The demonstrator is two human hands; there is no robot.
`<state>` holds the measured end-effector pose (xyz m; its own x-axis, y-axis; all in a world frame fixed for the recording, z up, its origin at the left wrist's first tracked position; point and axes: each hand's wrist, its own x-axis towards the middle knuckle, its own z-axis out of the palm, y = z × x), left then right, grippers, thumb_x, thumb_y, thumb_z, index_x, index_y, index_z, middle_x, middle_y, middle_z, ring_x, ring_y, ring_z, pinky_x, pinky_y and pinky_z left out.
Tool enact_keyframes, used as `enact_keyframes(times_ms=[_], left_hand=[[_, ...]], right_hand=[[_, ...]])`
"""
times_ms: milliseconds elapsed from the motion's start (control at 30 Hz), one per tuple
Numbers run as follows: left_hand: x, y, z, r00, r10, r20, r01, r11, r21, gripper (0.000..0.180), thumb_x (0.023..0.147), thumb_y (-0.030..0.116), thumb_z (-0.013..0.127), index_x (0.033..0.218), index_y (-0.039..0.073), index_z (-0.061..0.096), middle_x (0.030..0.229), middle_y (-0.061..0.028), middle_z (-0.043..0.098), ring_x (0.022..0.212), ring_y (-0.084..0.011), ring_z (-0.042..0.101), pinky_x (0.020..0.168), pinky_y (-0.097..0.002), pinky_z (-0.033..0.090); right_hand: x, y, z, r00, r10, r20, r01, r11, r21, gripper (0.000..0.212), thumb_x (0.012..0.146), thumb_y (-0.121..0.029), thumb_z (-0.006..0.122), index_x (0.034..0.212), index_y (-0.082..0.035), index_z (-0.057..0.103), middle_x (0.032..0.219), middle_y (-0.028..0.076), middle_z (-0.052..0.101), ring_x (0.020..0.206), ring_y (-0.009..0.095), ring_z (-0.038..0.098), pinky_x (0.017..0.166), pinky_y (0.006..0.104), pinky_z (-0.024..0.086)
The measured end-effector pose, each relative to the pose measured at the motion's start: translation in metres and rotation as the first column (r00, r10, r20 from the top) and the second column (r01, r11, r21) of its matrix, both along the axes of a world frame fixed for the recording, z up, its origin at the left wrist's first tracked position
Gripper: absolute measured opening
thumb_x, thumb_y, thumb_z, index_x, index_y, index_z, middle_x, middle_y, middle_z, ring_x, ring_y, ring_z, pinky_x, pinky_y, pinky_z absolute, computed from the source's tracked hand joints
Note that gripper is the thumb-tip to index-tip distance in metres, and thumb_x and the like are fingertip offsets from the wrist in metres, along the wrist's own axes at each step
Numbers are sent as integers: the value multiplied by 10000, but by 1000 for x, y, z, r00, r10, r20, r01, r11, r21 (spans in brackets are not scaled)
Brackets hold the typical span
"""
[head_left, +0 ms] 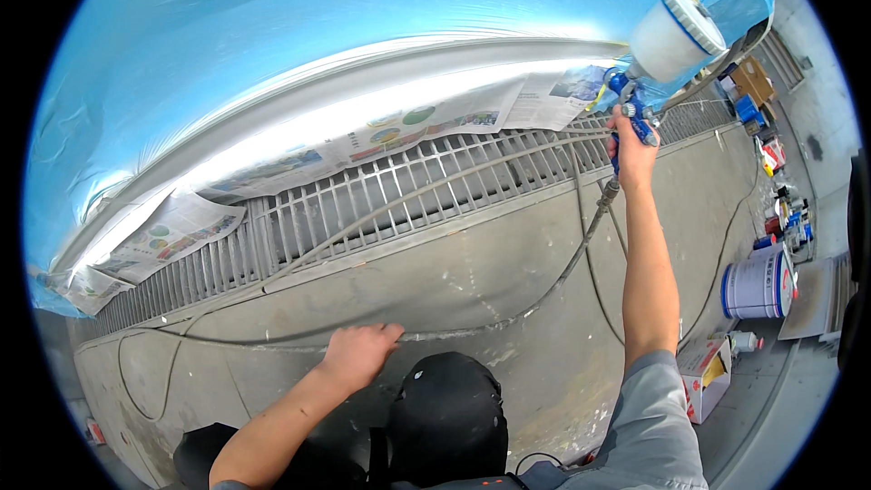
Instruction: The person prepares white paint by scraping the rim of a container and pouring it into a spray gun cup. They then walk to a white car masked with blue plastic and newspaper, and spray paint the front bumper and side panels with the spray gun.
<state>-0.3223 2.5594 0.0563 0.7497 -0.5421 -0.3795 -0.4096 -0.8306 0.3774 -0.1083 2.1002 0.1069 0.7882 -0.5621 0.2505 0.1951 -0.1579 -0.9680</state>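
Observation:
My right hand is wrapped round the handle of a blue spray gun, with my arm stretched out ahead. A white cup with a ridged lid sits tilted on top of the gun. From the handle's base an air hose runs down and back to my left hand, which is closed round it above my knees. In front of the gun lies a long pale grey panel, its lower edge lined with newspaper sheets. Blue plastic film covers the area above the panel.
A metal floor grating runs below the panel, with hoses lying across it. My black knee pad is close by. At the right stand a white-and-blue pail, an open carton, a cardboard box and several small cans.

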Motion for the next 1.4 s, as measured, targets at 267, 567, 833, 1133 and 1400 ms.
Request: enact_keyframes(times_ms=[267, 567, 833, 1133, 1400], left_hand=[[7, -2, 2, 998, 64, 8, -64, 998, 22, 233, 980, 299, 613, 1159, 150, 608, 957, -111, 695, 876, -369, 689, 703, -499, 558], [-18, 50, 26, 996, 30, -90, -21, 994, 103, 203, 971, 277, 625, 1119, 141, 597, 973, -106, 686, 906, -371, 687, 724, -508, 555], [-53, 133, 33, 977, -33, -209, 63, 989, 136, 170, 927, 170, 613, 1076, 90, 626, 988, -119, 705, 936, -379, 690, 734, -511, 558], [-96, 232, 54, 942, -18, -335, 88, 976, 197, 222, 887, 52, 550, 1063, 78, 681, 982, -146, 738, 968, -383, 709, 747, -498, 572], [-128, 309, 50, 896, 58, -441, 62, 966, 252, 271, 887, 33, 559, 1108, 93, 704, 1047, -127, 741, 1032, -359, 707, 818, -485, 574]], right_hand=[[14, -29, -17, 904, -410, 123, 423, 900, -106, 306, 897, -274, 785, 814, 6, 695, 655, 33, 641, 500, 96, 556, 453, 273, 431], [-38, 92, -29, 989, -139, -49, 129, 979, -159, 235, 912, -204, 776, 806, -23, 670, 618, -17, 566, 526, 57, 502, 485, 260, 391], [-80, 224, -16, 990, 17, -138, -38, 988, -149, 203, 922, -184, 754, 1002, -3, 705, 662, -21, 577, 547, 54, 507, 502, 253, 402], [-112, 396, -18, 981, 189, -48, -195, 960, -200, 251, 919, -235, 758, 848, -23, 646, 587, -12, 550, 507, 63, 497, 484, 248, 383], [-123, 533, -36, 915, 404, 8, -386, 880, -278, 416, 890, -113, 794, 1246, 62, 670, 763, -3, 670, 660, 26, 521, 633, 202, 466]])
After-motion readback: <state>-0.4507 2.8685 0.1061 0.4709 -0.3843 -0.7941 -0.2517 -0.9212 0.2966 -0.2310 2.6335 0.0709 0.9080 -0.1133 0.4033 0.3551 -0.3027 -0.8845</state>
